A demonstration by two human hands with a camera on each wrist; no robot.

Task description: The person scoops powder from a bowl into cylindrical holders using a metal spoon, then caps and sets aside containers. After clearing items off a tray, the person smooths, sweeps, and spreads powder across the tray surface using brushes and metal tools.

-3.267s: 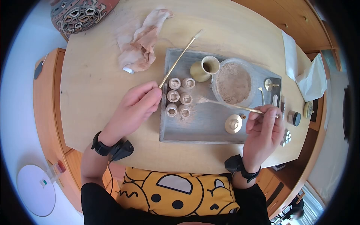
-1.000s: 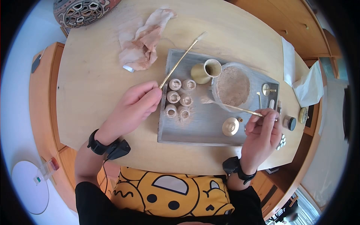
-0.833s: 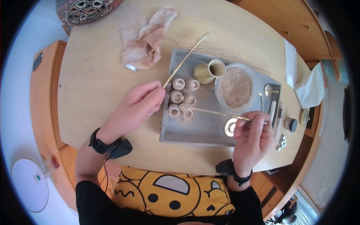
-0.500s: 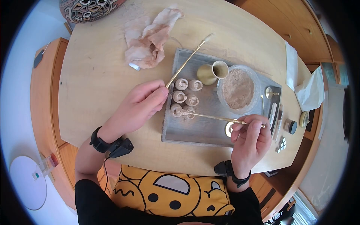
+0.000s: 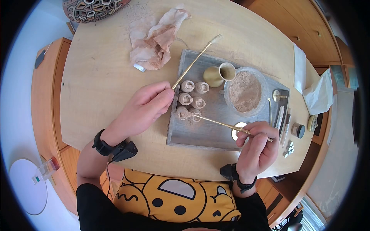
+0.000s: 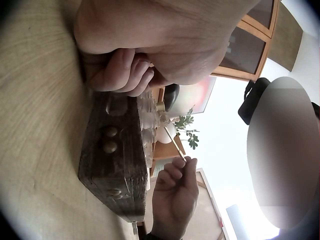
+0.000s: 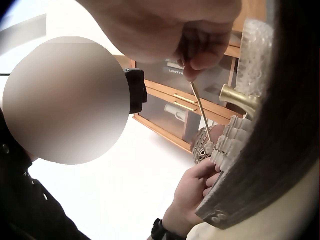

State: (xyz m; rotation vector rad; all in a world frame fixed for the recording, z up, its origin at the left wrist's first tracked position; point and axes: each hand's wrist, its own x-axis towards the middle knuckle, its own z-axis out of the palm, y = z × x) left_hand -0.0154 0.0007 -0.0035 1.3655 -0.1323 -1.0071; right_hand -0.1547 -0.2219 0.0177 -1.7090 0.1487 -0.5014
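In the head view my left hand [image 5: 144,109] pinches a thin brass-handled brush [image 5: 196,61], its pale bristles pointing away over the tray's far left corner. My right hand [image 5: 258,144] pinches a long-handled brass spoon [image 5: 225,125]. The spoon's powder-covered tip lies over the mouth of the near left jar [image 5: 182,112]. Several small clear jars [image 5: 198,102] stand in two columns on the grey tray [image 5: 204,136], powder on their rims. Behind the spoon, a glass bowl [image 5: 265,90] holds brownish powder [image 5: 244,92]. The right wrist view shows the spoon [image 7: 201,107] slanting down to the jars [image 7: 231,142].
A brass vase [image 5: 214,76] stands beside the bowl. My right hand partly covers a gold lid [image 5: 237,130]. A stained cloth [image 5: 154,42] lies at the far left. Pens [image 5: 286,125], a dark-lidded jar [image 5: 298,130] and small white caps [image 5: 289,149] sit right of the tray.
My right hand has moved the spoon leftward from beside the bowl to the near left jar, then lowered its handle end toward me. My left hand still holds the brush, nearly unmoved.
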